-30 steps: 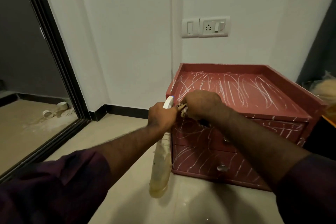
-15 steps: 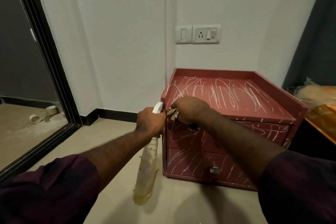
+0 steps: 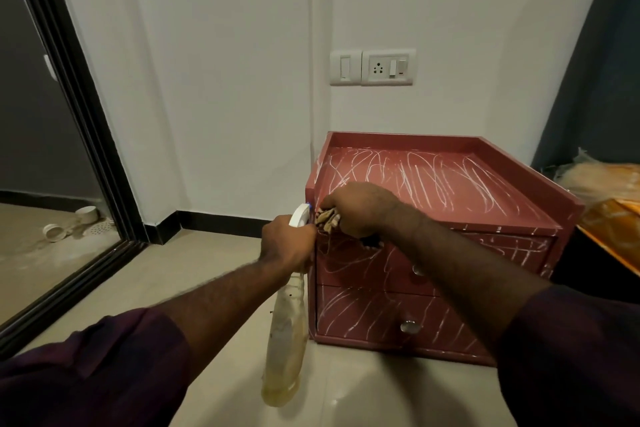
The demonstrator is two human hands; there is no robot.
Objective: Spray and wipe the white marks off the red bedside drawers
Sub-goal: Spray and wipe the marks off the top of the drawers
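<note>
The red bedside drawers stand on the floor against the white wall, below a switch and socket plate. White marks cover the tray-shaped top and both drawer fronts. The lower drawer knob is in full view; the upper knob is partly hidden by the right forearm.

Left hand: the grip is closed round the neck of the spray bottle. The bottle hangs down just beside the front left corner of the unit, with its white head at the height of the top edge.

Right hand: the grip is curled round a bunched cloth. The cloth sits at the front left corner of the top, just beside the sprayer head.

An orange bag lies to the right of the unit.
</note>
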